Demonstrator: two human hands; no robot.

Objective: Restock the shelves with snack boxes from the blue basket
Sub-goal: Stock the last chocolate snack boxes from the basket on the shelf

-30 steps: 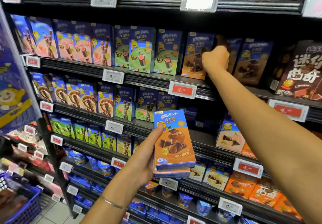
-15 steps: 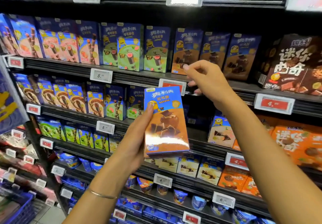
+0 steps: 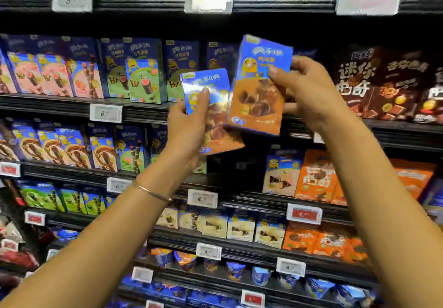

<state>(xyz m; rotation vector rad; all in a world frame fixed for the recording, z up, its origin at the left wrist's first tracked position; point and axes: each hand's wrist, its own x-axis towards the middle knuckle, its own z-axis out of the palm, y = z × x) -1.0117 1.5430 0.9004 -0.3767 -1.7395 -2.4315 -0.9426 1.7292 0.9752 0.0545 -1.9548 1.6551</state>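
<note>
Head view of a shop aisle, slightly blurred. Your left hand (image 3: 187,130) grips a blue-and-orange snack box (image 3: 215,120) by its lower half, with the thumb laid across the front and the fingers curled behind. The box is tilted, its top leaning left. A thin bangle (image 3: 151,191) circles that wrist.

Your right hand (image 3: 309,91) pinches a second snack box (image 3: 256,96) of the same design at its upper right edge, thumb on the front and fingers behind. This box sits higher and overlaps the right side of the first.

Both boxes are in the air in front of the shelf rail (image 3: 143,112) second from the top. Behind them, dark-blue chocolate boxes (image 3: 182,63) stand in a row. Neither held box touches a shelf.

Judging progress, the restocking looks well under way but not done. Most rows are faced up and full, yet you hold two boxes that are not yet placed. A dark gap (image 3: 230,168) shows on the shelf just below your hands. It may want filling, though you cannot tell its depth. The blue basket is out of view, so how many boxes remain cannot be told.
</note>
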